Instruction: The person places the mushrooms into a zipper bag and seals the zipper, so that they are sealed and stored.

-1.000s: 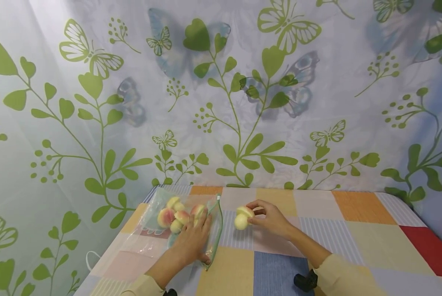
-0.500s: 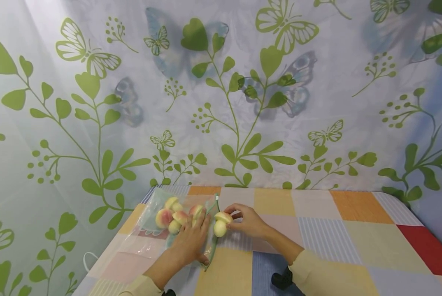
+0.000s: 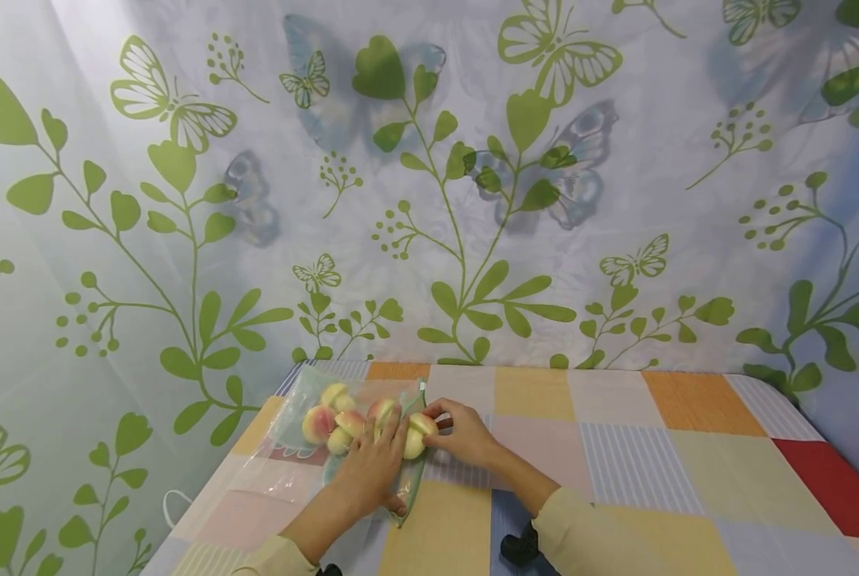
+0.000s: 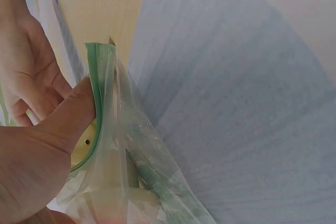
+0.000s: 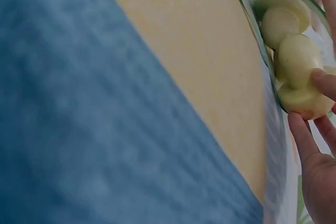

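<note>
My right hand (image 3: pixel 467 436) pinches a mushroom-shaped toy (image 3: pixel 418 438) with a pale yellow stem and a red-tinged cap, thumb on one side and fingertips on the other. The toy is at the mouth of a clear zip bag (image 3: pixel 285 468) with a green edge; the right wrist view shows its stem (image 5: pixel 298 59) within that mouth. My left hand (image 3: pixel 372 464) rests on the bag with its fingers laid over the top, and its thumb (image 4: pixel 73 114) overlaps the green zip edge (image 4: pixel 94 74). Several similar mushroom toys (image 3: pixel 319 424) lie inside the bag, partly hidden by my left fingers.
A patchwork cloth (image 3: pixel 617 464) covers the table. Behind it hangs a curtain (image 3: pixel 429 240) printed with leaves and butterflies. A white cord (image 3: pixel 173 512) loops at the table's left edge. A dark wrist device (image 3: pixel 519 548) sits by my right sleeve.
My right hand has carried the mushroom toy leftward from over the cloth to the bag's mouth, close beside my left fingers. My left hand has stayed in place on the bag.
</note>
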{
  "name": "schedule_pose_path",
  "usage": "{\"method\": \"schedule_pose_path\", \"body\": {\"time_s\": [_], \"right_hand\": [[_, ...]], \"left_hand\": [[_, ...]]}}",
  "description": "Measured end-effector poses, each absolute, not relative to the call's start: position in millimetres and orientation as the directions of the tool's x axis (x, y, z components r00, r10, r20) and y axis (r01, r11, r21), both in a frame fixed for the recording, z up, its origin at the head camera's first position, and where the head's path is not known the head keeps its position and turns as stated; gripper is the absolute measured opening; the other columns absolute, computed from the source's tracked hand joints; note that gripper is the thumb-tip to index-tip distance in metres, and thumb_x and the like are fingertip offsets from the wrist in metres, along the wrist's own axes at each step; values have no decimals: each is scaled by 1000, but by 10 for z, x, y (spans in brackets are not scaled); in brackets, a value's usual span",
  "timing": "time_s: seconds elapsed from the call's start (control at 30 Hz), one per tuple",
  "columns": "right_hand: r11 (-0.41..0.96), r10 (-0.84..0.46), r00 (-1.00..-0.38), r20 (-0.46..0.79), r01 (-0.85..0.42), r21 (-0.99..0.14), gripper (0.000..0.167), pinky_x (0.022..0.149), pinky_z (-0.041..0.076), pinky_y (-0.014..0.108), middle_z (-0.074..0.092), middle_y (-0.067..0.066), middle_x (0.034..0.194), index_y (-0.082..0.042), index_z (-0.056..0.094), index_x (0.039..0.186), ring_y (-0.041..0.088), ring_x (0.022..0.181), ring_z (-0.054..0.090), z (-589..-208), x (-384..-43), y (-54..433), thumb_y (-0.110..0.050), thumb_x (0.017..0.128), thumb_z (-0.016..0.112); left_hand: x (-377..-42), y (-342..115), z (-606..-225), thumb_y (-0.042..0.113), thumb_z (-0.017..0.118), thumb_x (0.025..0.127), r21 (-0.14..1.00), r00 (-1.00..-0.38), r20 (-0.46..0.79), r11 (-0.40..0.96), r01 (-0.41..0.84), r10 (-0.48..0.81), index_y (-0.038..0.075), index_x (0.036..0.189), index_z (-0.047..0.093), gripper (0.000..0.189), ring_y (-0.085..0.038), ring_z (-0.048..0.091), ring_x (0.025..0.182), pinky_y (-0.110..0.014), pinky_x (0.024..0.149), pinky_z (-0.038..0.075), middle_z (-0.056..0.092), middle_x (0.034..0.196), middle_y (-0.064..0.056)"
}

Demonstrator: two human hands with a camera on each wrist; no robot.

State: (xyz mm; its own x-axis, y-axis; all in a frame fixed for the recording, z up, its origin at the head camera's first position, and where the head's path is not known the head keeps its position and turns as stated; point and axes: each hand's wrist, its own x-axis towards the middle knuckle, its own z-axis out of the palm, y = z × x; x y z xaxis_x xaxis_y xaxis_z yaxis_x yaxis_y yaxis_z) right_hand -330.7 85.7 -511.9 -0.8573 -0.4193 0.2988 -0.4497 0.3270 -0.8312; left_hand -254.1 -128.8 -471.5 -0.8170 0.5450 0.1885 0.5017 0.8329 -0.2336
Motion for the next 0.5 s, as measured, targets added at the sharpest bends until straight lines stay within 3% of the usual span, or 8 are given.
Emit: {"method": "schedule_pose_path", "body": {"time_s": [0.27, 0.5], "right_hand": [[325, -378, -873, 309, -438, -838, 39, 82, 60, 40, 67, 9, 124, -7, 66, 123, 33, 110, 68, -5142, -3304, 820, -20, 91, 82], [337, -393, -856, 335, -473, -814, 39, 76, 60, 33, 69, 8, 120, -6, 70, 125, 29, 104, 69, -5137, -3320, 782, -21, 90, 83]], "left_hand": [[-2528, -1270, -4707, 66, 91, 52, -238, -833, 165, 841, 486, 529, -2, 159, 32, 140, -56, 36, 141, -58, 90, 55, 25, 166, -22], [-2524, -1242, -4705, 69, 89, 50, -300, -831, 166, 830, 471, 532, 0, 159, 33, 141, -54, 41, 138, -59, 91, 54, 27, 166, -21]]}}
